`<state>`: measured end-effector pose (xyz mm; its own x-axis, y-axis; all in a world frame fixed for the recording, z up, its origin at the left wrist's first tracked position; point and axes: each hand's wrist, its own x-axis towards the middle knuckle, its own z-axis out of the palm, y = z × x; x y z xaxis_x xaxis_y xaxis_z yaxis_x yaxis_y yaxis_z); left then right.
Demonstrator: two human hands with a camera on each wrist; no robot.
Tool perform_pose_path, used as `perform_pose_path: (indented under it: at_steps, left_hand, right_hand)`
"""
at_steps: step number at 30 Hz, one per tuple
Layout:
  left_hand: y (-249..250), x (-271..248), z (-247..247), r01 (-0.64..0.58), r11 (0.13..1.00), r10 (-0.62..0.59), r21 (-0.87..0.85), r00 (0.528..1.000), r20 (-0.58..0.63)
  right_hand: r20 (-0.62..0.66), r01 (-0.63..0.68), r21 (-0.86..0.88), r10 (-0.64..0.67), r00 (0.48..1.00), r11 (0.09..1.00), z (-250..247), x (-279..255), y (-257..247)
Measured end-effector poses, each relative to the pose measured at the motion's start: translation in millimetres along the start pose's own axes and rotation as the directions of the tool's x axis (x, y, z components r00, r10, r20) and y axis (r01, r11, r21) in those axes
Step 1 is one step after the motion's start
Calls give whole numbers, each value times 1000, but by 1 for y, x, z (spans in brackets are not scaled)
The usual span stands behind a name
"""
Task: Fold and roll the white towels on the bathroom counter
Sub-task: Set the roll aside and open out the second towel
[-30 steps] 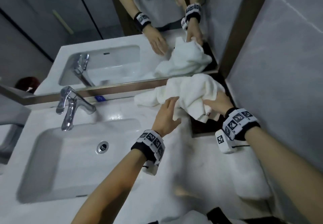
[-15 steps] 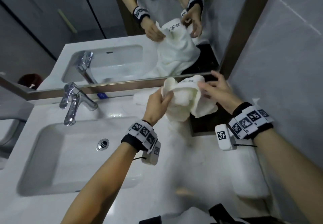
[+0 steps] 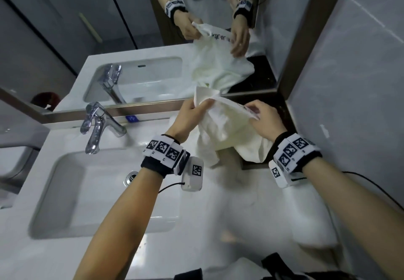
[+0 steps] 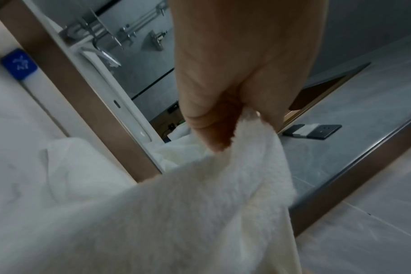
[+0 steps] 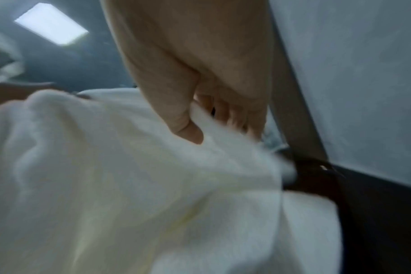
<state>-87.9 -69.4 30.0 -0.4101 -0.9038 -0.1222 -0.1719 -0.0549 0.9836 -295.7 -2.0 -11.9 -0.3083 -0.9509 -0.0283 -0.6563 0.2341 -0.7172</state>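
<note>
the basin [image 3: 65,192] and the tap [image 3: 96,126] sit at the far left of the white worktop [image 3: 218,225], untouched. just right of them the left hand [image 3: 192,115] pinches a corner of the white towel [image 3: 227,133], thumb and fingers [image 4: 200,118] closed on the cloth; the wrist view shows the pile bunched in that pinch. half a second ago the towel was a loose wad held between both hands; now it has been drawn apart, with its top edge stretched nearly taut from one hand to the other and the rest hanging down, the lower part seemingly touching the worktop in front of the mirror [image 3: 153,39]. further right the right hand [image 3: 264,122] holds the other end of that edge, thumb on top and fingers under it, near the printed band. beyond it lies a dark tray [image 3: 284,113] against the wall. by my reading the towel is now opened out and its edge found, so the fold has not begun; laying it flat on the worktop looks like the next need. another white towel [image 3: 310,225] seems to lie at the near right, blurred.
</note>
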Motion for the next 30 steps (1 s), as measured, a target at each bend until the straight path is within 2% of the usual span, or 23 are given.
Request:
perform_pose_path:
  at_steps: [2,5,7,10,11,14,16,20,22,24,27,30]
  left_hand:
    - [2,4,-10,21,1000,-22,-14,995,-96]
    - [1,10,-29,88,995,-94,-44,979,-179]
    - [-2,10,-40,148,984,-167,-101,963,-213]
    - [-14,10,-61,195,967,-240,-166,916,-320]
    - [-18,9,-68,214,965,-254,-148,897,-362]
    - [-27,4,-78,262,958,-285,-113,855,-433]
    - [-28,1,-75,276,955,-294,-106,853,-432]
    - [-25,-5,-48,233,969,-248,-86,913,-324]
    - [-21,-10,-28,181,981,-192,-67,939,-284]
    - [-18,-16,-8,151,987,-159,-51,957,-242]
    - [-14,-28,16,118,988,-135,-96,972,-194]
    - [-11,-41,31,55,985,-84,-166,982,-170]
  right_hand:
    - [-51,-120,21,121,991,992,0,2,14]
    - [-31,-188,8,189,982,982,-10,2,31]
    - [-61,-232,127,241,969,964,-18,3,38]
    - [-169,-303,422,403,900,854,-33,6,45]
    - [-219,-303,467,441,871,831,-40,8,46]
    - [-314,-318,427,469,826,846,-52,14,49]
    - [-319,-302,428,455,831,852,-52,13,42]
    - [-280,-187,419,322,904,888,-38,7,14]
    - [-212,-153,378,247,946,913,-27,0,-5]
    - [-93,-119,381,166,982,917,-15,-8,-26]
    - [63,-85,418,65,996,904,3,-20,-50]
    - [81,-13,416,-23,996,909,14,-32,-63]
